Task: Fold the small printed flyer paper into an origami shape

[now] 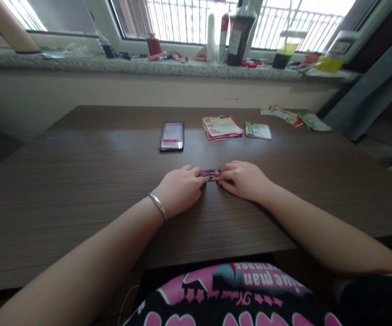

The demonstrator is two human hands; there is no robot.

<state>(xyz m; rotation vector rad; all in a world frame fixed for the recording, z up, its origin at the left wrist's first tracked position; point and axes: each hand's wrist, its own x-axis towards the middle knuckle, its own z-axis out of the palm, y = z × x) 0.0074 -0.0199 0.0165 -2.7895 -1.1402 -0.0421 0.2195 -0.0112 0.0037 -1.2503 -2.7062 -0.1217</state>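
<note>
A narrow folded strip of pink-and-red printed paper lies on the wooden desk between my hands. My left hand, with a silver bangle on its wrist, holds the strip's left end in its fingertips. My right hand grips the other end, its fingers partly hiding the paper. Farther up the desk sit a smartphone with a blurred screen, a stack of red-and-white leaflets, and a small green-and-white leaflet.
Loose red and green leaflets lie at the desk's far right corner. Beyond the desk's back edge, a white wall rises to a granite windowsill crowded with bottles, cups and small items. My pink-and-black printed shirt shows below the near edge.
</note>
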